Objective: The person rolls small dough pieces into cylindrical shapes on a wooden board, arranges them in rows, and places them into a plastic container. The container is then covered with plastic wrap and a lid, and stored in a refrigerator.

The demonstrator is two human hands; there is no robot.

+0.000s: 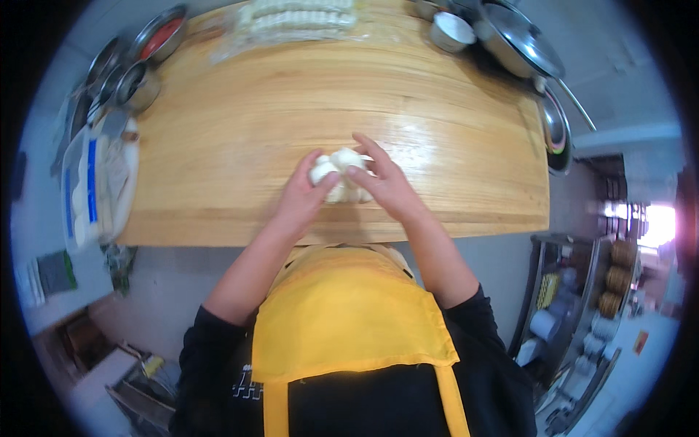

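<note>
Several pale, rounded pieces of what looks like dough (348, 159) are gathered in a cluster over the near part of the wooden worktop (262, 125). My left hand (304, 191) holds the cluster's left side, thumb across its front. On the other side my right hand (386, 183) has its thumb on the cluster, with its index finger raised away behind it. The undersides of the pieces and some fingertips are hidden, so whether the cluster rests on the wood cannot be told.
Plastic-wrapped rows of white food (303, 21) lie at the far edge. Metal bowls (159, 39) and a plastic container (82, 185) are at the left. A white cup (452, 33) and a large lidded pan (519, 41) stand far right. A shelf rack (565, 300) is at the lower right.
</note>
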